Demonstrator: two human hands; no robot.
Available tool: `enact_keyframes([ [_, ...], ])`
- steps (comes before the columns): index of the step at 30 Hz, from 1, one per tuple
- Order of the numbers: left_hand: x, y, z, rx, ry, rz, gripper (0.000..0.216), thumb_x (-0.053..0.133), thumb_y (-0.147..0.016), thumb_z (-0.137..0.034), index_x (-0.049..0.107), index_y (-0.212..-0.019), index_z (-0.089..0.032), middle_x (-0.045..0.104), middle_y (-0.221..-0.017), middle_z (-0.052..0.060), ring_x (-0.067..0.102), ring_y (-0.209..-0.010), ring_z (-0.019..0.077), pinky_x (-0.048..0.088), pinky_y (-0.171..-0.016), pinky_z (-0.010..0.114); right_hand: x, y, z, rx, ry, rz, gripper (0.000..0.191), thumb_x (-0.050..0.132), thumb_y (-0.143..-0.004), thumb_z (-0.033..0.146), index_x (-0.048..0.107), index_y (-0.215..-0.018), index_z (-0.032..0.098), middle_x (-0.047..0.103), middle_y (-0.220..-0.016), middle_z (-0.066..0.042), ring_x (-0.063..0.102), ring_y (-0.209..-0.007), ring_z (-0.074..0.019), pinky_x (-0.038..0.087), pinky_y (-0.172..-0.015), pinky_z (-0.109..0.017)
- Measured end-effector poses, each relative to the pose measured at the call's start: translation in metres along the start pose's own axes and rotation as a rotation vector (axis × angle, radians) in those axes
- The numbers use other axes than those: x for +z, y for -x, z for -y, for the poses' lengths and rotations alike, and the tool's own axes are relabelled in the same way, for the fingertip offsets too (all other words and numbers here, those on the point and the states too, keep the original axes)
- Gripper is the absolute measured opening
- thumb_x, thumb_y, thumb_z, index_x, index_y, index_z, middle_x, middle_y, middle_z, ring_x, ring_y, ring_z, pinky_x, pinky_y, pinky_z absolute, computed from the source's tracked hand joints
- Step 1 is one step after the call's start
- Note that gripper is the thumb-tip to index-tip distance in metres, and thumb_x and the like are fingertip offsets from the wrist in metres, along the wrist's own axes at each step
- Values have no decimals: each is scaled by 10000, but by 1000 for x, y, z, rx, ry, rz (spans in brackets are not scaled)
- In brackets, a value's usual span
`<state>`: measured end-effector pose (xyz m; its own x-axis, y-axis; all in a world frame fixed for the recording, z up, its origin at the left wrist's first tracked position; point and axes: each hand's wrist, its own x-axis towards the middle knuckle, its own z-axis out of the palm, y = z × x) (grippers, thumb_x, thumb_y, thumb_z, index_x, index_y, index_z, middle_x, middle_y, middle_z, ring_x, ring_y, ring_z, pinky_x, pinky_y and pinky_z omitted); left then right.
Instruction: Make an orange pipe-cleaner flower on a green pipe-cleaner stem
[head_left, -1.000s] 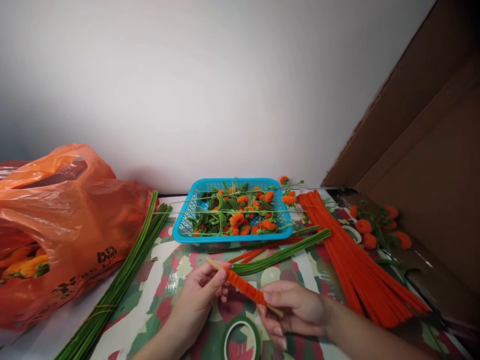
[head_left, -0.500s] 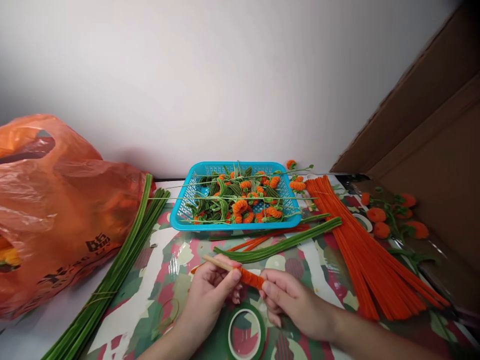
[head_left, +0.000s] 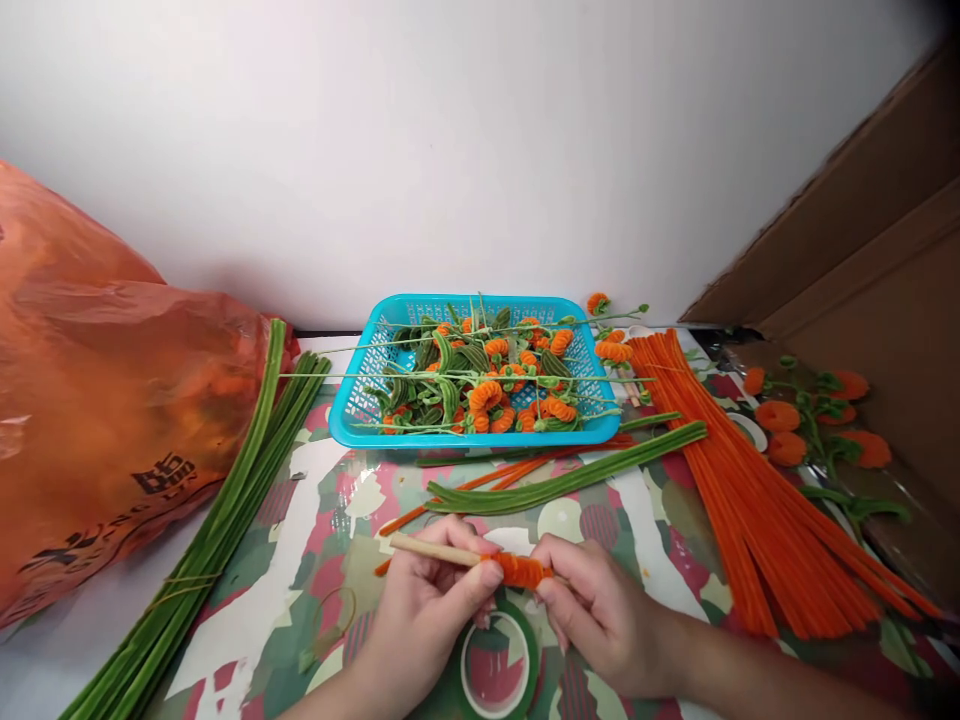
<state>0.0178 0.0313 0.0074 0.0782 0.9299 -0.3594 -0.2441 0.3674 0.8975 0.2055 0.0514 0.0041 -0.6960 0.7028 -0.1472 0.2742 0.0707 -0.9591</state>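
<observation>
The left hand (head_left: 431, 608) grips a slim wooden stick (head_left: 435, 551) with an orange coil (head_left: 523, 571) around it, the thumb against the coil's near end, while the right hand (head_left: 604, 615) pinches the opposite end. The coil is held over the desk (head_left: 307, 580), just above a green tape roll (head_left: 532, 663); beyond lie green stems (head_left: 570, 485) and a blue basket (head_left: 480, 438) of orange and green pieces.

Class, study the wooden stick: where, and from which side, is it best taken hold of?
Probably by its bare end, coming from the left: the slim, straight wooden stick juts past the left hand there, while the orange coil covers it towards the right hand.
</observation>
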Motion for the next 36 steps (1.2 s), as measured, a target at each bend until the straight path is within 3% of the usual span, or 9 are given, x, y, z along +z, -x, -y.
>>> enact_keyframes([
  [11,3,8,5,-39,-34,34,337,766,-618,-434,574,-651,-158,536,-524,-13,484,-433,84,425,-423,185,4,1,6,-89,181,39,177,333,-917,275,427,-793,193,470,-659,5,420,-584,-119,302,-552,-232],
  [16,2,3,4,-65,-10,61,351,753,-629,-462,578,-692,-164,532,-549,-15,484,-440,87,438,-421,192,3,0,6,-44,104,36,162,372,-910,291,433,-795,195,439,-612,33,395,-538,-101,293,-527,-218],
  [20,-1,1,2,0,-4,48,313,735,-668,-445,601,-711,-165,517,-558,-24,483,-439,71,426,-421,166,-1,-1,5,5,19,79,128,408,-895,278,416,-796,197,355,-545,72,307,-462,-76,242,-468,-206],
  [32,-7,4,4,6,18,90,286,718,-696,-443,637,-747,-174,572,-618,9,509,-458,77,444,-432,170,-6,-2,9,60,-59,126,106,455,-849,254,408,-774,197,300,-538,84,266,-458,-65,214,-447,-198],
  [36,-8,5,4,19,19,101,260,691,-730,-438,658,-778,-185,585,-678,17,532,-482,81,464,-462,181,-9,-3,9,32,-46,118,106,479,-827,256,418,-765,193,373,-587,58,325,-510,-78,264,-489,-202],
])
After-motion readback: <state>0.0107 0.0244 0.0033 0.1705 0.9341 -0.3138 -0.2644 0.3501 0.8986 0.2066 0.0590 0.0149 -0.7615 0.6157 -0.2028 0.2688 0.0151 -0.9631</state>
